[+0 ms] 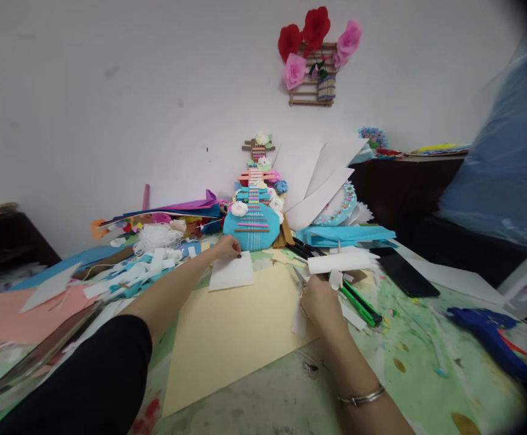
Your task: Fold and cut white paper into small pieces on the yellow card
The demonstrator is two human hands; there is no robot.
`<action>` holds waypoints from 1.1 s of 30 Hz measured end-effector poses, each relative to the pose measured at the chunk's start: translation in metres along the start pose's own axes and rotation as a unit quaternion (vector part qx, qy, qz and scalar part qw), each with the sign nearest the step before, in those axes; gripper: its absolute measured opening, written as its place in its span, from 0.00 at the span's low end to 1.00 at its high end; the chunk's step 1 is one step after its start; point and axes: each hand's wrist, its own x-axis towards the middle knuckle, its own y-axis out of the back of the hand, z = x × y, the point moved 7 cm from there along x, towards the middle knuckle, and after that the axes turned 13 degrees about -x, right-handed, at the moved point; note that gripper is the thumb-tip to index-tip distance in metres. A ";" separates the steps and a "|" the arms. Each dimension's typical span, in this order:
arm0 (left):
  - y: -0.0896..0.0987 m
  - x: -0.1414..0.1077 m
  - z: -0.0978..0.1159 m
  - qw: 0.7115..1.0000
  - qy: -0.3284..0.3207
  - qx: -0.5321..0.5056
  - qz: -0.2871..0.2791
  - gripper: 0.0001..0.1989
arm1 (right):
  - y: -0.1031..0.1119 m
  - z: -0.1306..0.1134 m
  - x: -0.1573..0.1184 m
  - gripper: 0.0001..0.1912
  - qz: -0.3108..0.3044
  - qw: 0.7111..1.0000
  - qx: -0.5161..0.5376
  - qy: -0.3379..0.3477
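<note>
My left hand [227,246] reaches to a white paper square [232,275] and hovers over or touches its top edge. Its fingers are pinched together, with a tiny dark spot at the tips that I cannot make out. In my right hand [324,302] is a pair of scissors [300,278], blades pointing up and away, one handle loop showing below the fingers. Under both lies a large cream sheet of paper [236,338]. Just beyond my left hand stands a blue paper lute-like craft [252,226] with strings and white flowers.
Right of my right hand lie a green box cutter [358,302], a white paper roll [340,261], a black phone [406,272] and a blue glue gun [494,335]. Paper strips [150,269] and a salmon sheet [14,314] cover the left side. White sheets [318,181] lean at the back.
</note>
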 end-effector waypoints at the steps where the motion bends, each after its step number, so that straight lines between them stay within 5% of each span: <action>1: 0.000 0.000 0.000 1.000 0.003 0.001 0.004 0.09 | 0.001 0.000 0.000 0.14 0.004 1.000 0.003 -0.002; 23: 0.002 -0.009 0.000 0.999 0.009 -0.026 0.041 0.08 | 0.003 -0.005 -0.007 0.14 0.041 0.999 -0.001 0.033; 33: 0.014 -0.041 -0.031 0.982 0.120 -0.134 0.052 0.17 | 0.004 -0.005 -0.008 0.15 0.038 0.999 0.009 0.032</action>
